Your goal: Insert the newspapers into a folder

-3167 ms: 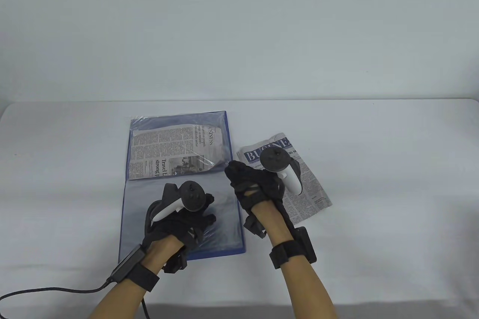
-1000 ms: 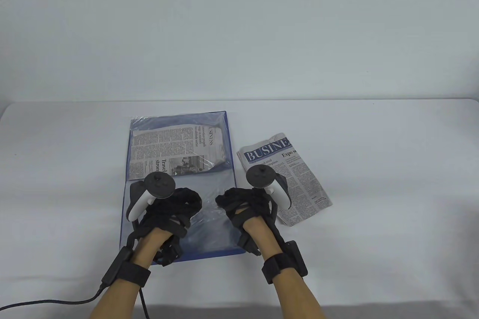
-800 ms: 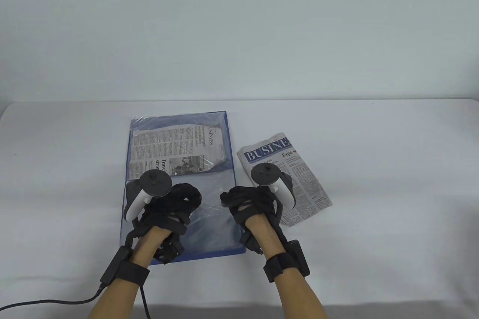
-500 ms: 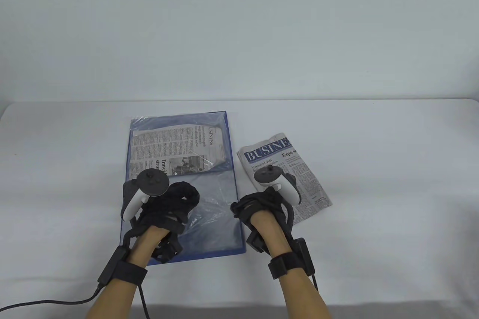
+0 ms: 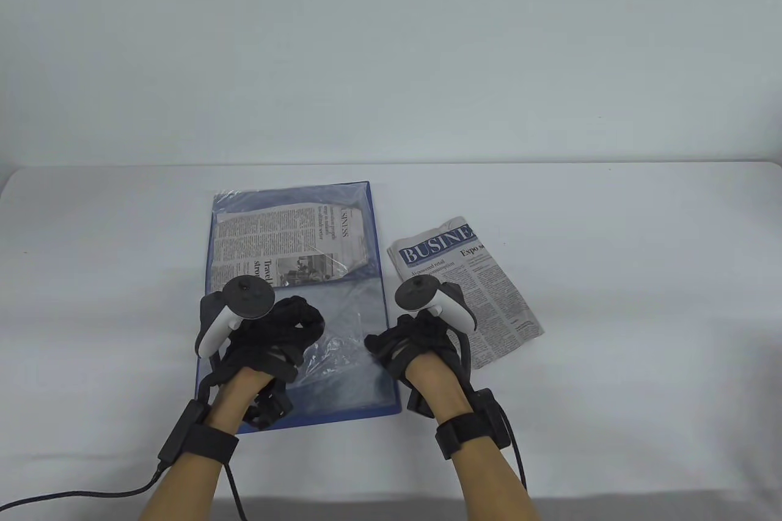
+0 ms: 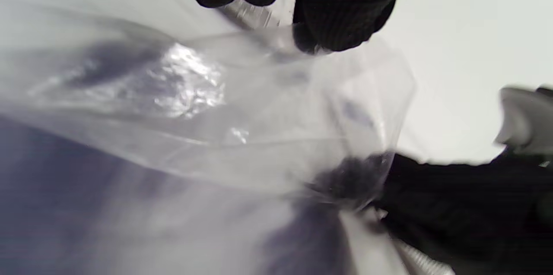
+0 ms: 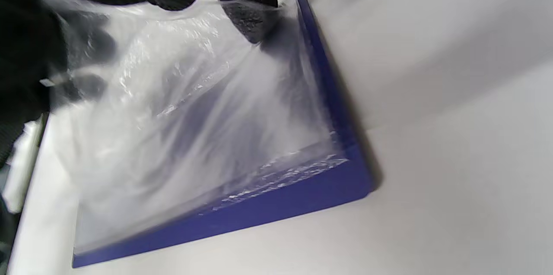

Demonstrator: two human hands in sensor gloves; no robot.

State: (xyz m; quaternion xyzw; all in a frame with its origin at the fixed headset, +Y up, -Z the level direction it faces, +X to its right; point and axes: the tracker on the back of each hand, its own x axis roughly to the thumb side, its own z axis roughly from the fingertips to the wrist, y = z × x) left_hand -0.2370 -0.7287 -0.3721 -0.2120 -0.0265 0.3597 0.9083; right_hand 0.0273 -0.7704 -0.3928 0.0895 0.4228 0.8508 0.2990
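Nearest, both hands work at the folder's (image 5: 379,295) near end on the surface (image 5: 611,301). The left hand (image 5: 269,344) pinches the clear sleeve (image 6: 242,128) between its fingertips (image 6: 341,29), lifting the film. The right hand (image 5: 421,344) grips the sleeve's right edge by the blue rim. Just right of that hand lies a folded newspaper (image 5: 489,283), outside the folder. Farther back, a second newspaper (image 5: 287,246) sits inside the sleeve.

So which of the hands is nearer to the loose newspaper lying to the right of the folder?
Right. The right hand is at the folder's right edge, just beside the loose newspaper. The left hand is over the folder's left part, farther away.
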